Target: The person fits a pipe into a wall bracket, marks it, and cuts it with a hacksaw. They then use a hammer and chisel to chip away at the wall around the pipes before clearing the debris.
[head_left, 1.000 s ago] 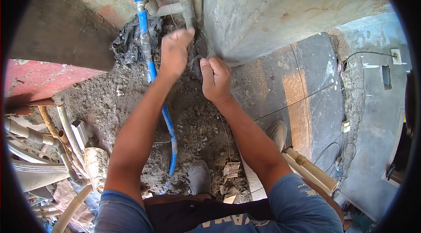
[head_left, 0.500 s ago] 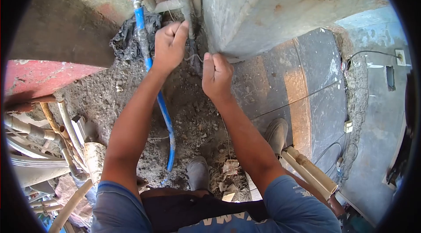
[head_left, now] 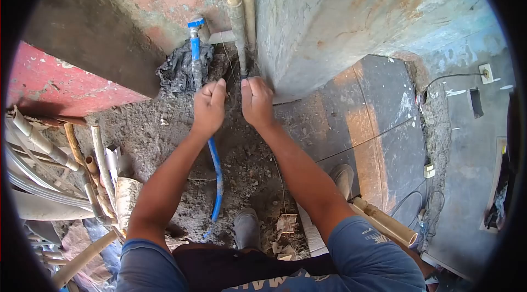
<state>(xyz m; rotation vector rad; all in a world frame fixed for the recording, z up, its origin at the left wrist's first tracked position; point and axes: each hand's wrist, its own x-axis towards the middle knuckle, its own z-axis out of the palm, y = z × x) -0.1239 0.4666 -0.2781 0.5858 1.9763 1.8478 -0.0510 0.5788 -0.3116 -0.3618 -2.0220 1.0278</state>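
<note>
My left hand [head_left: 209,108] is a closed fist, thumb on top, just right of the blue hose [head_left: 216,174]. My right hand [head_left: 257,102] is closed the same way, close beside it with a small gap. Both pinch a thin string [head_left: 281,182], which hangs below my right wrist; more thin line shows above the hands near the pipes. What lies inside the fingers is mostly hidden. Just beyond my fists, the grey lower end of a vertical pipe [head_left: 236,23] reaches the dirt. The hose runs up to a blue-handled tap [head_left: 195,24].
Crumpled black plastic [head_left: 178,69] lies around the tap's base. A concrete pillar [head_left: 307,34] rises at the right, beside dark floor tiles [head_left: 329,127]. Bamboo and pipes [head_left: 96,165] are piled at the left. A beige tube [head_left: 387,223] lies near my boot [head_left: 247,229].
My hands have come closer together and lower in the view, both still closed. The string seen stretched between them is now hardly visible there. The camera view has shifted, showing more wall.
</note>
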